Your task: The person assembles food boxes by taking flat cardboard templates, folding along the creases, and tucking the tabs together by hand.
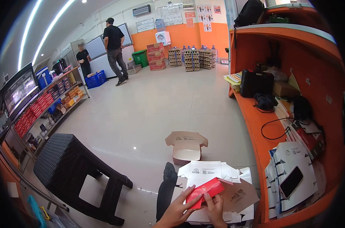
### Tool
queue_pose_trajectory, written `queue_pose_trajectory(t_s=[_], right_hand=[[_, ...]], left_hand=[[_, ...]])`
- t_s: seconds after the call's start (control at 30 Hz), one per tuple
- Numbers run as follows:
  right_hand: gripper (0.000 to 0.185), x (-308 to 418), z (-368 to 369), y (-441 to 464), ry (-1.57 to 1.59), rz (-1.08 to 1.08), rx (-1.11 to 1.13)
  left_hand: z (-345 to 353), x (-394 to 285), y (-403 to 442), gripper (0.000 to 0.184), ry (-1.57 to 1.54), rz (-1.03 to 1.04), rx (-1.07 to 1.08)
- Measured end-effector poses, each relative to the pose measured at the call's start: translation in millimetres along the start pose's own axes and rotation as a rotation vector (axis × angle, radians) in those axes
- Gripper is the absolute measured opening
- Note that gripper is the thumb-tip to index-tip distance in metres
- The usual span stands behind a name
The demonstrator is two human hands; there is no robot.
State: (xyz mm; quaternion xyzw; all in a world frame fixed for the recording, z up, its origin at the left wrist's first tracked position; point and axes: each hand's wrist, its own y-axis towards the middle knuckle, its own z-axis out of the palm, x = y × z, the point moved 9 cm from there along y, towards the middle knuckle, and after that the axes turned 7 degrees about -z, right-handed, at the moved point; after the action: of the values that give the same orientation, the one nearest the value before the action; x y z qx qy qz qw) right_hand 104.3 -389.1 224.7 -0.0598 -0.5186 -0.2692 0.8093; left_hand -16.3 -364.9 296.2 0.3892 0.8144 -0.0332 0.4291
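My left hand (181, 209) grips the near left end of a red cardboard box (207, 191), its fingers lying across the red face. My right hand (215, 208) holds the same box from below, with the thumb pressed on its near edge. A brown printed flap (239, 195) spreads to the right of the red face and seems joined to it. Under and behind the box lies a stack of flat white cartons (203, 170) with printed logos. Farther ahead, an opened box with a brown inside (186, 151) sits on the floor.
A black stool (71, 167) stands at left. On the right, an orange shelf (252, 129) holds a phone (291, 182), more flat cartons (290, 155) and a black case (257, 83). Two people stand at the back, near a blue crate (95, 79). Red boxes (37, 110) fill a left rack.
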Motion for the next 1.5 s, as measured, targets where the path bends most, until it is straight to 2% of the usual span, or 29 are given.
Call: queue_pose_trajectory(t_s=[0.1,0.2,0.27,0.4,0.47,0.67,0.77,0.87,0.97,1.17,1.3,1.33,1.37,1.43,1.47,1.5], right_hand=[[0.017,11,6,-2,-0.036,-0.048,0.003],[0.016,10,9,-6,-0.060,-0.072,-0.017],[0.016,14,12,-6,-0.122,-0.113,-0.012],[0.016,7,12,-9,-0.144,-0.064,-0.008],[0.016,4,15,-11,-0.068,-0.075,-0.047],[0.018,6,19,-12,-0.162,-0.098,-0.035],[0.018,-1,14,-12,-0.228,0.002,-0.017],[0.018,14,22,-9,-0.148,-0.105,-0.032],[0.019,4,18,-8,-0.104,-0.030,-0.070],[0.022,14,30,-8,-0.075,-0.067,-0.061],[0.025,-3,26,-11,-0.304,-0.054,0.014],[0.025,-2,27,-11,-0.369,-0.034,0.062],[0.025,-2,27,-11,-0.433,-0.010,0.109],[0.023,8,37,-10,-0.483,-0.146,0.273],[0.023,12,42,-11,-0.508,-0.215,0.356],[0.022,12,43,-11,-0.519,-0.196,0.390]], left_hand=[[0,-3,-3,0.056,0.176,0.044,-0.054],[1,1,-6,0.054,0.083,0.016,-0.066],[-1,1,-6,0.053,0.136,0.002,-0.051],[-5,4,-10,0.052,0.174,-0.010,-0.142],[-2,1,-9,0.051,0.143,0.018,-0.154],[0,-4,-9,0.054,0.236,-0.033,-0.140],[2,-5,-9,0.056,0.249,-0.029,-0.124],[0,-8,-9,0.056,0.262,-0.020,-0.141],[3,-5,-7,0.056,0.296,-0.026,-0.186],[5,2,-3,0.054,0.310,-0.040,-0.253],[-5,14,5,0.054,0.333,-0.136,-0.237],[2,20,8,0.076,0.606,-0.042,-0.092],[0,31,6,0.079,0.288,-0.087,0.023],[-3,33,12,0.087,-0.353,-0.170,0.242],[-7,34,14,0.096,-0.384,-0.140,0.221],[-2,40,13,0.098,-0.342,-0.186,0.283]])
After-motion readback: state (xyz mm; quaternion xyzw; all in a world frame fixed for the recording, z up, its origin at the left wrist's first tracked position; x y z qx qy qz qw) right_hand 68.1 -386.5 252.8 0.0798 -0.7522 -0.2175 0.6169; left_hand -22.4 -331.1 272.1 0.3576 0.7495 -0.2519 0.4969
